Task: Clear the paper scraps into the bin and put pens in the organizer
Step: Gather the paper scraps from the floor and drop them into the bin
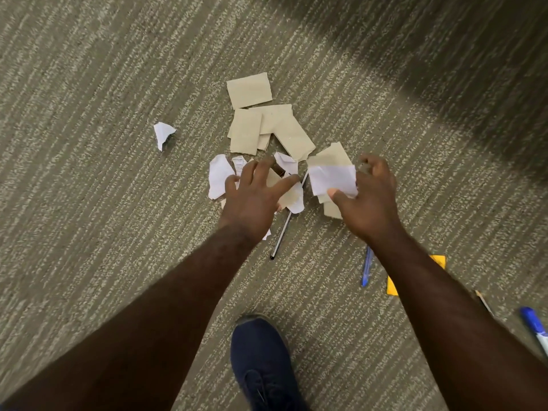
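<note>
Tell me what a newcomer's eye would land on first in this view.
Two bare arms reach down to a heap of tan and white paper scraps mid-frame on the striped carpet: the left hand spread over them, the right hand pinching a white piece. A black pen pokes from under the heap, and a dark blue shoe stands below.

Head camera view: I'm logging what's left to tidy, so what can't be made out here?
- Thin black pen: upper end hidden under white paper scraps and the left hand.
- Blue-capped marker: cut off by the right edge.
- Yellow sticky note: partly behind the right forearm.
- Bin, organizer: out of frame.
</note>
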{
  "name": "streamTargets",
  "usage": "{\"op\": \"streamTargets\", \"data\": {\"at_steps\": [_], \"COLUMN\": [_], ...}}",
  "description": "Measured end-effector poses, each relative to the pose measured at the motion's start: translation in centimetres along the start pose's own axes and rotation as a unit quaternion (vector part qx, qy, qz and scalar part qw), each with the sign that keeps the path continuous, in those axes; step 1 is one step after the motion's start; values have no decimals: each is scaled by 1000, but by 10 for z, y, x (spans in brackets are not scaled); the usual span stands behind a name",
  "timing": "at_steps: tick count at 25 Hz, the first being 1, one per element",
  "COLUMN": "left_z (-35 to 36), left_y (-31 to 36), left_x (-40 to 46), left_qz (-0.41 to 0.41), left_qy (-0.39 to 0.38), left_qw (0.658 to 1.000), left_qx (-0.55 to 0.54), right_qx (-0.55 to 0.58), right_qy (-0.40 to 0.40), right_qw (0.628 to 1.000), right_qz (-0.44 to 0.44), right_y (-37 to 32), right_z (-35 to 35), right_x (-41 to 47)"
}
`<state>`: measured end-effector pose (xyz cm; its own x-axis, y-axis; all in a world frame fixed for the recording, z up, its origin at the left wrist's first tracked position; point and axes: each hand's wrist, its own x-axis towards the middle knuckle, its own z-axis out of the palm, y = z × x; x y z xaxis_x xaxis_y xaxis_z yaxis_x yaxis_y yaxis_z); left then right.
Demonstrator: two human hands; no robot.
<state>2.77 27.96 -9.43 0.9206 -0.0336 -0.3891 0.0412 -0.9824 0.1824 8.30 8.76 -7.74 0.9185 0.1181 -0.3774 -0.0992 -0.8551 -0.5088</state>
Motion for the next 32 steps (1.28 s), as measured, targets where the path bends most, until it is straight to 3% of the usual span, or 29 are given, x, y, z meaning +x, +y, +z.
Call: {"op": "streamTargets", "data": {"at_steps": [4,8,13,15,17,19,20,23,26,29,32], "left_z": [-4,-11,-15,-14,-12,-14,-15,-18,-17,-17,-18], "left_y": [2,0,-48,-71,-81,-82,-81,-76,-73,-75,-77], "left_x": [5,11,-4,-7,-6,2,7,17,17,15,9], "left_qz": [10,42,-118,-123,-79,-33,-10,39,12,-26,-41], "left_qy": [26,20,121,81,20,3,7,7,-8,-43,-101], "left_qw": [999,999,974,977,988,993,995,995,993,986,975], "left_qx": [24,23,-151,-156,-130,-109,-101,-91,-120,-157,-194], "right_qx": [-35,0,123,181,168,24,-66,-164,-130,-81,-32], "right_qy": [14,18,36,-11,-132,-230,-237,-177,-137,-88,-85], "right_qw": [999,999,990,983,977,970,965,962,975,992,996], "right_qz": [-5,30,59,33,-25,-71,-87,-130,-117,-46,-1], "right_y": [-19,-23,-21,-25,-34,-45,-51,-66,-68,-60,-48], "right_z": [19,19,-4,-11,-10,2,11,31,39,41,38], "right_x": [30,42,33,27,22,22,22,27,27,17,10]}}
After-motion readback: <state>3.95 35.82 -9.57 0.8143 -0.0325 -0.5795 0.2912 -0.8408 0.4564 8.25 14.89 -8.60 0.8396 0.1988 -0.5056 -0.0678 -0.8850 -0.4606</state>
